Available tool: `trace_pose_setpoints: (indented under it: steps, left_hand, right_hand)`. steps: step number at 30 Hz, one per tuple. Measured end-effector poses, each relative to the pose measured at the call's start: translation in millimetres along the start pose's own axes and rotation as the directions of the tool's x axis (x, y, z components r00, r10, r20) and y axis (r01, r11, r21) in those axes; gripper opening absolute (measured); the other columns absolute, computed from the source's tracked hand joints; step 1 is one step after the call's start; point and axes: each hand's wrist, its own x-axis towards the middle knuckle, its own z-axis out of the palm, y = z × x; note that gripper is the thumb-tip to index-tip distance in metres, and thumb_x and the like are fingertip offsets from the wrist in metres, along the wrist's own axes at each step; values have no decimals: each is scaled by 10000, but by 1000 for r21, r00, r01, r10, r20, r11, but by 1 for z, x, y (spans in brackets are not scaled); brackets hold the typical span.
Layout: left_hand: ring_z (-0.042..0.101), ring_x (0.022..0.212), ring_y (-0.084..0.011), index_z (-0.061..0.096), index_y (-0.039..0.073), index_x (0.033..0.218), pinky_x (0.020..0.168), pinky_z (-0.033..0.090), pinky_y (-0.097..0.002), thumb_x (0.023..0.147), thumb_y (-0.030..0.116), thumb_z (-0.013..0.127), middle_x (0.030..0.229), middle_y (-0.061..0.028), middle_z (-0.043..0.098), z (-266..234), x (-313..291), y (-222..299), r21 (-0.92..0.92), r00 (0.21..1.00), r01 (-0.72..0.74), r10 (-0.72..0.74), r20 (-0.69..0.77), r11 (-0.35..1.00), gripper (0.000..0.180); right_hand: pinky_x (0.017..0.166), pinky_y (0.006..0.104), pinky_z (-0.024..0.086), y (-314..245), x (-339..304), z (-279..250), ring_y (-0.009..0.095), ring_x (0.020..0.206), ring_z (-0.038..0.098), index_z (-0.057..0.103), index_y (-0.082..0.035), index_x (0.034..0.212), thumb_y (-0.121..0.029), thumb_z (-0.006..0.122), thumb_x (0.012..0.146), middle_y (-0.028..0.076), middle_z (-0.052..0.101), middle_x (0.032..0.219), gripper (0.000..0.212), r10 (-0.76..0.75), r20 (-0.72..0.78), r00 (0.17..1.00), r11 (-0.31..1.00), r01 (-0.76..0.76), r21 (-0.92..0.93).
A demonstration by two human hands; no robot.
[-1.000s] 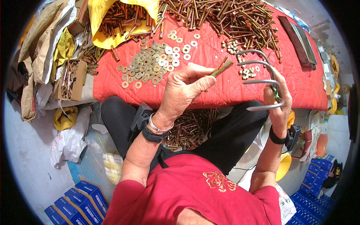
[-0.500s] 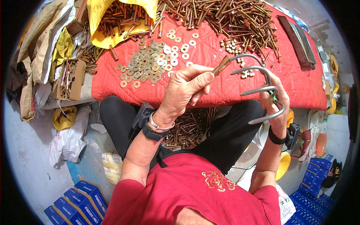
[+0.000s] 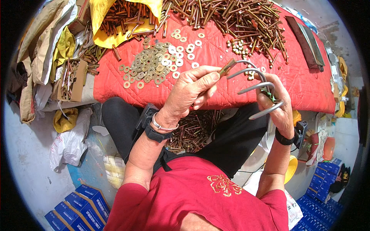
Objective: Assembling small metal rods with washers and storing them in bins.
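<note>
A brass-coloured bolt (image 3: 227,66) sits pinched between the thumb and fingertips of the left hand (image 3: 192,92), its tip meeting the end of a grey metal U-hook (image 3: 246,67). The right hand (image 3: 278,109) is closed around a bundle of these curved hooks, fingers wrapped tight at their bend. Both hands hover above the near edge of a red quilted cloth (image 3: 216,50). On the cloth lie a heap of washers (image 3: 152,65), a small cluster of nuts (image 3: 239,47) and a wide pile of long bolts (image 3: 246,19).

Red quilted cloth (image 3: 216,82) on bench, grey concrete floor (image 3: 27,161), blue boxes (image 3: 83,206) btm left, daylight.
</note>
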Motion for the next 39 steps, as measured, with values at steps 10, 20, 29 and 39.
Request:
trace_pose_setpoints:
  steps: [10,20,29,39]
  left_hand:
    - [442,585,-6,683,32,1066,500,342,-185,879,121,680,675,70,540,-9,-5,-3,261,966,-254,259,16,931,207]
    - [477,632,-11,684,28,1049,527,374,-184,876,102,678,766,46,594,-8,-8,1,303,964,-267,257,72,915,189]
    - [434,563,-8,657,33,1104,471,327,-180,906,122,640,714,54,561,-6,0,-5,344,951,-309,291,103,887,218]
    - [437,572,-5,630,40,1181,467,322,-174,916,105,621,750,53,582,-9,2,-5,371,943,-333,311,121,867,274]
  right_hand:
    - [649,208,418,-17,-13,2,63,724,514,551,24,1221,-24,603,831,37,634,1003,396,-272,-249,930,918,173,-357]
    - [689,226,437,-18,-16,5,105,757,550,548,27,1220,-37,617,815,102,644,1071,415,-232,-112,966,936,190,-296]
    - [650,259,457,-19,-10,10,162,681,565,552,17,1212,0,644,756,114,624,913,466,-259,-56,964,875,210,-437]
    - [607,316,494,-20,-10,17,254,624,619,547,38,1213,55,643,758,185,625,853,466,-420,-11,907,717,325,-617]
